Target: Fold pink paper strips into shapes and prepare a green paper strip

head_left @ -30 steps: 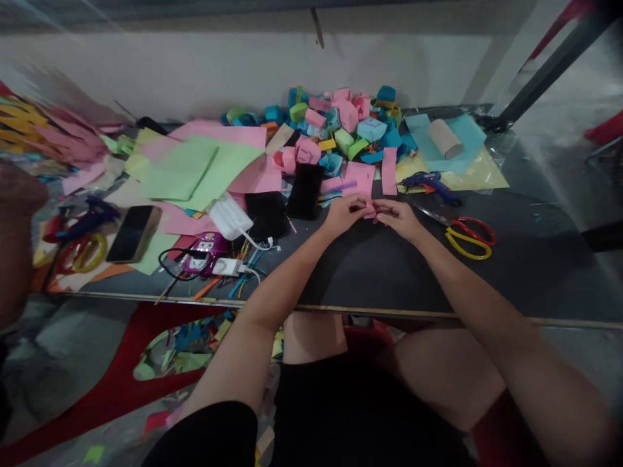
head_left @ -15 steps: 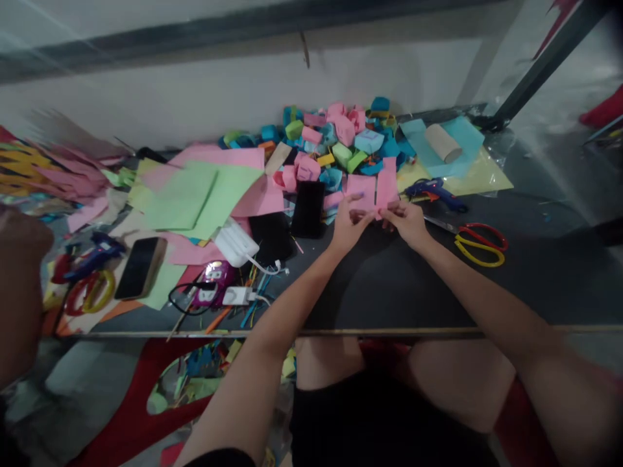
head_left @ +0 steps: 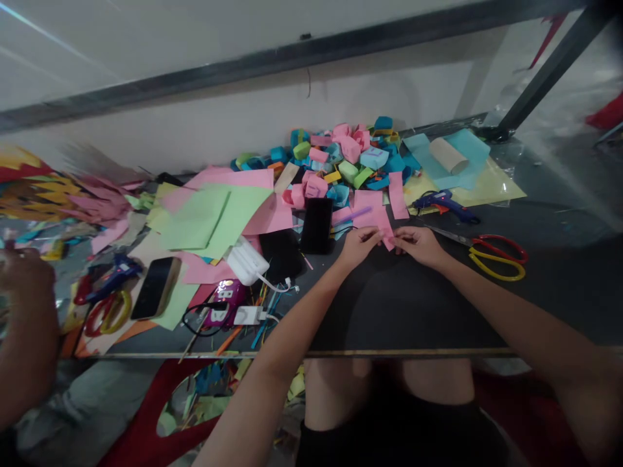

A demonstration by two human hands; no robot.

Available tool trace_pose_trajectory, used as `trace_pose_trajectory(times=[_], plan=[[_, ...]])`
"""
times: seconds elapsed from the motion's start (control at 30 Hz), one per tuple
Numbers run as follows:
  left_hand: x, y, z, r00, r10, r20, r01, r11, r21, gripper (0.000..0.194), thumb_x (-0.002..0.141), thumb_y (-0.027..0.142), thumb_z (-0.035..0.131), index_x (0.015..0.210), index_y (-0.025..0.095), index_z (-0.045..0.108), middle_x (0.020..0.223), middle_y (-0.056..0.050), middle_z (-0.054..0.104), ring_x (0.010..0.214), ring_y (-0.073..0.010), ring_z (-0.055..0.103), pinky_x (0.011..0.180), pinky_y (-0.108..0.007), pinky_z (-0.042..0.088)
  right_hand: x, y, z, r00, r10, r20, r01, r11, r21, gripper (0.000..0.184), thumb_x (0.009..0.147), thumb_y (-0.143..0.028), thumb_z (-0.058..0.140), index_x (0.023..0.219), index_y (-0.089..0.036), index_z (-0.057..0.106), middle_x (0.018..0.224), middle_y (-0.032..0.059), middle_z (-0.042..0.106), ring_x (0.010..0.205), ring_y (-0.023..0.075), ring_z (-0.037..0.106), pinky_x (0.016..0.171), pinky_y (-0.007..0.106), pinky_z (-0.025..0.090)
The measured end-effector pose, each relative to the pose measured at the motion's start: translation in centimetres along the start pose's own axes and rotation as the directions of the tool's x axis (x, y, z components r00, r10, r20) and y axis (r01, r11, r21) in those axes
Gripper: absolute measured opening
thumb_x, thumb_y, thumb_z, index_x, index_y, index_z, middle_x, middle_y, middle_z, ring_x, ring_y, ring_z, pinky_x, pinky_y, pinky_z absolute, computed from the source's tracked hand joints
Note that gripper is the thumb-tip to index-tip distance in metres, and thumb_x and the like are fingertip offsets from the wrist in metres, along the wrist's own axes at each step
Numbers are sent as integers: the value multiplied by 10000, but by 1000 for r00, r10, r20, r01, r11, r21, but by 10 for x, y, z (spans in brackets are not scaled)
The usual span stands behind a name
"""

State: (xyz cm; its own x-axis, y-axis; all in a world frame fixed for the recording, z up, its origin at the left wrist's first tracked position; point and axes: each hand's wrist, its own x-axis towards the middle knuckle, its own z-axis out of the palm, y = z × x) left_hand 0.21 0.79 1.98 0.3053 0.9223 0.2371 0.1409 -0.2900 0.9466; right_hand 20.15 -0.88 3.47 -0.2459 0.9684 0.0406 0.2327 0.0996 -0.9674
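Between my two hands is a small pink paper strip (head_left: 388, 240), held just above the dark table top. The fingers of my left hand (head_left: 361, 248) pinch its left side. On its right side, my right hand (head_left: 419, 245) has thumb and fingers closed at the edge. Behind it lie a pink paper sheet (head_left: 370, 200), a purple pen (head_left: 359, 212) and another pink strip (head_left: 398, 194). Scissors with red and yellow handles (head_left: 497, 257) rest to the right of my right hand. A black phone (head_left: 317, 226) lies left of my left hand.
Folded paper pieces (head_left: 348, 152) are heaped at the back. A blue glue gun (head_left: 448, 204) and a cardboard tube (head_left: 448, 155) lie back right. Green sheets (head_left: 214, 214), a white power bank (head_left: 247, 261) and another phone (head_left: 156, 288) lie left. Another person's arm (head_left: 26, 331) is at far left.
My view has tilted, so the table sits lower in the picture. Both hands stay at the pink strip; the left fingers, spread half a second ago, are now closer together.
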Motion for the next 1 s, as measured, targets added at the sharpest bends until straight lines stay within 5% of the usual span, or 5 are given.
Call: trace_pose_trajectory(times=[0.27, 0.43, 0.5, 0.67, 1.0], plan=[[1, 2, 3, 986, -91, -138, 87, 996, -33, 491, 848, 664, 680, 732, 188, 710, 589, 28, 652, 561, -107, 603, 566, -221, 456, 2, 8, 0, 1000, 4, -1, -4, 998, 61, 548, 716, -661, 805, 991, -195, 716, 712, 17, 693, 557, 152, 615, 553, 309, 520], [-3, 0, 4, 962, -143, -234, 111, 983, -146, 451, 773, 618, 767, 751, 170, 722, 565, 18, 658, 490, -102, 628, 454, -194, 428, -2, 4, -1, 981, -194, -29, 193, 981, -27, 693, 667, -544, 889, 1263, -258, 679, 1240, 123, 708, 917, 228, 691, 625, 318, 567], [-5, -1, 3, 959, -152, -239, 109, 977, -181, 436, 764, 596, 782, 756, 163, 724, 558, 12, 664, 473, -101, 626, 443, -190, 439, -4, 3, -2, 945, -326, -7, 323, 937, -134, 594, 693, -484, 891, 1221, -274, 717, 1361, 128, 647, 1013, 256, 677, 680, 363, 594], [-4, -4, 4, 943, -230, -239, 162, 948, -273, 374, 765, 504, 816, 829, 153, 705, 539, 21, 655, 463, -101, 628, 433, -182, 441, -3, 8, -1, 837, -544, 59, 524, 767, -370, 80, 863, -351, 756, 883, -290, 804, 1260, 87, 686, 1004, 248, 674, 876, 472, 589], [1, -7, 0, 883, -270, -384, 127, 925, -359, 320, 724, 412, 843, 839, 151, 698, 557, 38, 633, 472, -94, 604, 455, -194, 421, -3, 5, 3, 627, -748, 217, 695, 411, -590, 164, 939, -226, 671, 881, -294, 809, 914, 33, 788, 889, 199, 711, 818, 390, 563]])
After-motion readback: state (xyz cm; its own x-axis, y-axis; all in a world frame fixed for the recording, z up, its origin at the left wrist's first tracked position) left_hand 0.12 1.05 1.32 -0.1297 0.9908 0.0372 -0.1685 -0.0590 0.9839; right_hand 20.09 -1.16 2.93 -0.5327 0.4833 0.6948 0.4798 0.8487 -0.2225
